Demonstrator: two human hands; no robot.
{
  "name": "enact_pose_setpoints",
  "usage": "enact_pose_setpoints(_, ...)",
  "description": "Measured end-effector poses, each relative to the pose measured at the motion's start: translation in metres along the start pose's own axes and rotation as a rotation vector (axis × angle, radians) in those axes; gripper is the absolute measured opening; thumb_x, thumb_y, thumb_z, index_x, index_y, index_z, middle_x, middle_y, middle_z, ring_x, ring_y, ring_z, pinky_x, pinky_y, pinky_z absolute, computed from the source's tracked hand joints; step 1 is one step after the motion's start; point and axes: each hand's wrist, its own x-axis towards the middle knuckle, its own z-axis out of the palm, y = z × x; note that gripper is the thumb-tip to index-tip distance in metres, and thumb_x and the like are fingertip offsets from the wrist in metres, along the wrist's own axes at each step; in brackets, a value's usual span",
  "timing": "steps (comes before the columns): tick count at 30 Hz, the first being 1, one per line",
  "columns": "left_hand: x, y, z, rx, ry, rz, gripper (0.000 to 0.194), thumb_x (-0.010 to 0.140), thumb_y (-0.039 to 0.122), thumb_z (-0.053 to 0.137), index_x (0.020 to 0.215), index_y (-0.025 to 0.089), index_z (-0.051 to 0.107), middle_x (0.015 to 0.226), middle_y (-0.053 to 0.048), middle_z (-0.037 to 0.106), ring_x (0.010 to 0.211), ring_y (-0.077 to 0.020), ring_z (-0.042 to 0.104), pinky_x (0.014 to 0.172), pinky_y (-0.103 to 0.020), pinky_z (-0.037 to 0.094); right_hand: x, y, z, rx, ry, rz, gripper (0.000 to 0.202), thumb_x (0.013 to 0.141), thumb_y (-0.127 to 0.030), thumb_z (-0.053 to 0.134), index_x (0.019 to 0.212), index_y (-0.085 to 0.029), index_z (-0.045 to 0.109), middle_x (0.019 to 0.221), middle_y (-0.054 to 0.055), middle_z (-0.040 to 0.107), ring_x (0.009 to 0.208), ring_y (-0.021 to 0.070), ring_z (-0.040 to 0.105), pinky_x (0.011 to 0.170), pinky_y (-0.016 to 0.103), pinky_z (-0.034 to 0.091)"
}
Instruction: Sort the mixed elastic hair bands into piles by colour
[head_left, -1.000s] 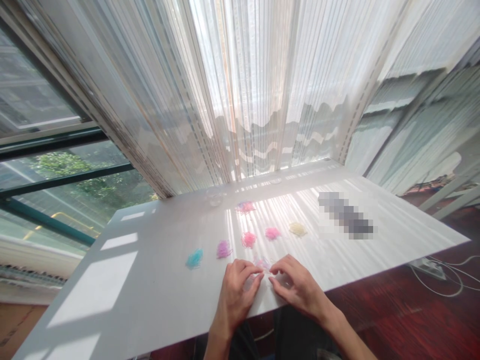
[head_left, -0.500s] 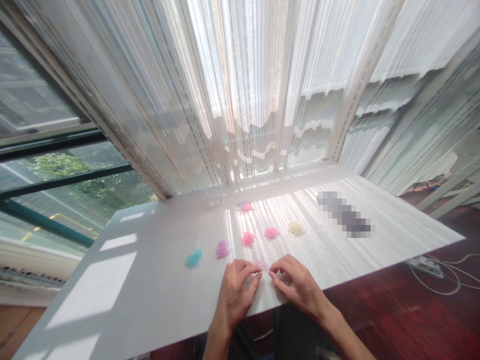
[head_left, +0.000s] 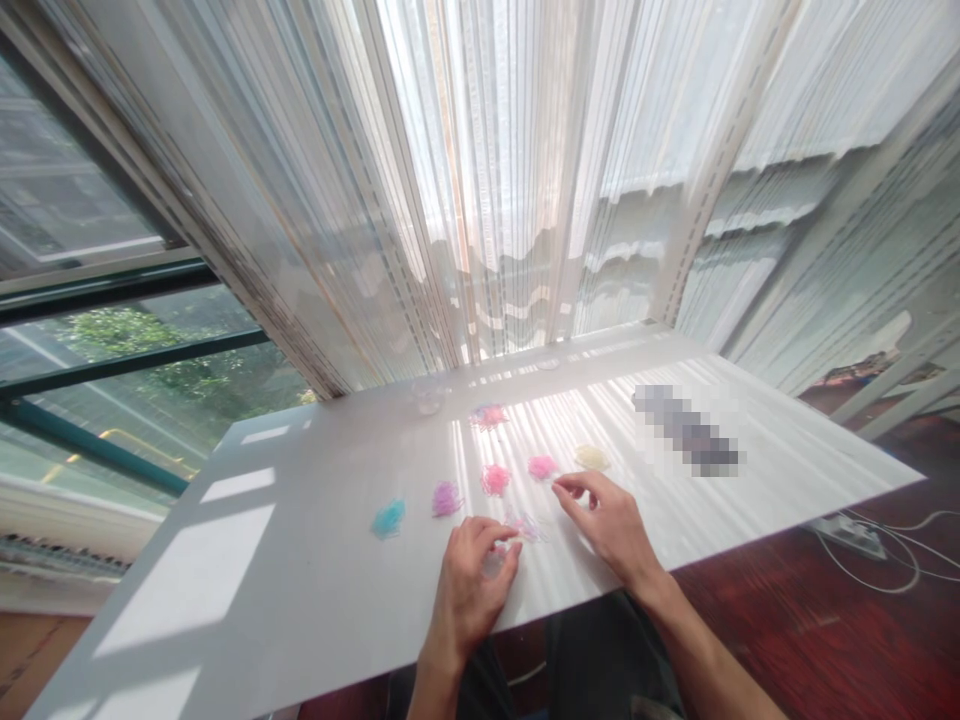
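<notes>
My left hand (head_left: 474,572) rests at the table's near edge, thumb and fingertips pinched close together beside a loose mixed pile of thin pinkish-purple strands (head_left: 527,528). Whatever lies in that pinch is too small to make out. My right hand (head_left: 606,525) is raised to the right of this pile, its fingertips drawn together just below a pink pile (head_left: 542,467); any thing between them is too tiny to name. Sorted by colour, more small piles sit in a curved row: teal (head_left: 388,518), purple (head_left: 447,498), deeper pink (head_left: 495,480) and pale yellow (head_left: 592,457).
A larger pink-and-purple mixed pile (head_left: 489,416) lies farther back on the white table (head_left: 300,560). Behind it stands a clear container (head_left: 429,398). A blurred-out dark object (head_left: 686,430) lies at the right. Striped curtains (head_left: 495,180) hang along the far edge.
My right hand has moved away from the left, up and to the right, toward the pink and yellow piles. The mixed pile between the hands is now more exposed. My left hand stays nearly still.
</notes>
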Motion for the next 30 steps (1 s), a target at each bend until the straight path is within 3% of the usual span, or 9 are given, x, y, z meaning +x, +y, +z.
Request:
enact_pose_setpoints(8, 0.001, 0.001, 0.000, 0.010, -0.001, -0.011, 0.009, 0.095, 0.022, 0.064, 0.098, 0.024, 0.072, 0.091, -0.005, 0.071, 0.078, -0.0195, 0.067, 0.077, -0.036, 0.058, 0.027, 0.011, 0.007, -0.068, 0.016, 0.045, 0.031, 0.098, -0.042, 0.055, 0.087, -0.021, 0.075, 0.088, 0.008, 0.078, 0.076, 0.0235, 0.069, 0.078, 0.039, 0.053)
enact_pose_setpoints(22, 0.000, 0.001, 0.000, 0.001, -0.015, -0.010, 0.010, 0.094, 0.018, 0.066, 0.099, 0.024, 0.072, 0.092, -0.004, 0.072, 0.079, -0.0192, 0.067, 0.076, -0.035, 0.055, 0.033, 0.014, 0.015, -0.145, -0.010, 0.051, 0.032, 0.098, -0.041, 0.055, 0.086, -0.021, 0.077, 0.084, 0.007, 0.076, 0.071, 0.0223, 0.066, 0.076, 0.038, 0.052)
enact_pose_setpoints(30, 0.000, 0.003, -0.001, 0.003, -0.011, 0.002, 0.009, 0.094, 0.018, 0.066, 0.097, 0.024, 0.071, 0.091, -0.003, 0.072, 0.078, -0.0187, 0.067, 0.075, -0.034, 0.055, 0.028, 0.017, 0.019, -0.161, 0.052, 0.008, 0.038, 0.102, -0.043, 0.049, 0.090, -0.019, 0.075, 0.083, 0.009, 0.075, 0.069, 0.0227, 0.065, 0.075, 0.038, 0.052)
